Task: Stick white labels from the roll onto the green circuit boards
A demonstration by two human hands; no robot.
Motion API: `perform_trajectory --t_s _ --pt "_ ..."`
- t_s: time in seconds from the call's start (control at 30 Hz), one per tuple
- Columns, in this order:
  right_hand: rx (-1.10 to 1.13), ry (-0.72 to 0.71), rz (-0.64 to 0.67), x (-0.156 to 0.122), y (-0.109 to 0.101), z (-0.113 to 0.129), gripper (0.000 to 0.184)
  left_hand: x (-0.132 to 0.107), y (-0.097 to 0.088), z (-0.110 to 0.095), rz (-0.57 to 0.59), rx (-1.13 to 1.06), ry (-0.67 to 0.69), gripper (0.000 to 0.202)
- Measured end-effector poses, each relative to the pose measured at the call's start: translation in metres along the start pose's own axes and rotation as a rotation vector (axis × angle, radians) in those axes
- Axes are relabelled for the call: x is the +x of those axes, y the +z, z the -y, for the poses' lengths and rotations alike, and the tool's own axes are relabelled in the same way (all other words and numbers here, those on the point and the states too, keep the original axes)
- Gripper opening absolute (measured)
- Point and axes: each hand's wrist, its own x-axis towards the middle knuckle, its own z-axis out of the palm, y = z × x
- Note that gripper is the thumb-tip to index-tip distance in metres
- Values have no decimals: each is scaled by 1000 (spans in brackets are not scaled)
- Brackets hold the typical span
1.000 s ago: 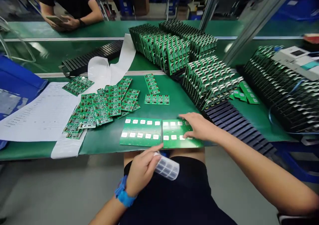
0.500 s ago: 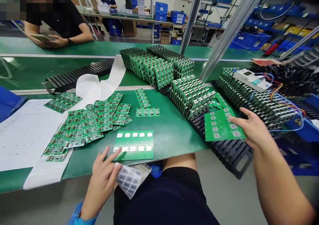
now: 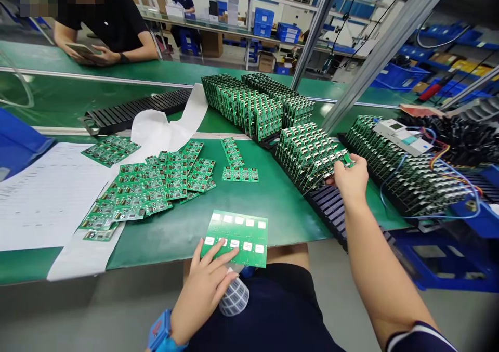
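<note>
My left hand (image 3: pixel 206 282) lies with spread fingers on the lower edge of a green circuit board panel (image 3: pixel 237 231) bearing two rows of white labels. That panel overhangs the table's front edge. Beneath my left thumb, a curled sheet of grey labels (image 3: pixel 235 296) hangs and appears pinched by the hand. My right hand (image 3: pixel 351 178) is closed at the near end of a black slotted rack (image 3: pixel 327 206), gripping a circuit board (image 3: pixel 346 158) beside the upright row of boards (image 3: pixel 306 152). My right fingertips are partly hidden.
Several small circuit boards (image 3: pixel 144 191) lie piled at left beside printed paper (image 3: pixel 47 196). More filled racks (image 3: pixel 241 105) stand behind, another (image 3: pixel 405 170) at right with a wired grey device (image 3: pixel 403 136) on top. A metal post (image 3: pixel 390 50) rises nearby. A person (image 3: pixel 105 24) sits across.
My right hand has moved left and away from me, bringing its panel to the rack. My left hand has come onto the labelled panel, which sits further right and nearer; the label sheet moved along.
</note>
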Motion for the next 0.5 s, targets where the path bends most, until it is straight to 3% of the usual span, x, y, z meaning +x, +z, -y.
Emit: perform_trajectory --t_s 0.13,0.23,0.27,0.37,0.43,0.5 --pt "-78 -55 -35 -12 -9 15 55 5 -1 -2 -10 -40 -30 26" --pt "-224 -332 -36 -55 -13 21 59 8 -2 -4 -30 -93 -50 23" --pt "-253 -455 109 -74 -10 21 58 9 -3 -5 -36 -113 -52 22" --pt "-256 -829 811 -130 14 18 62 8 -3 -3 -44 -167 -57 22" --pt "-304 -874 951 -151 37 17 71 8 -2 -1 -60 -195 -49 23" --pt "-353 -764 991 -155 55 20 68 9 -1 1 -79 -226 -31 22"
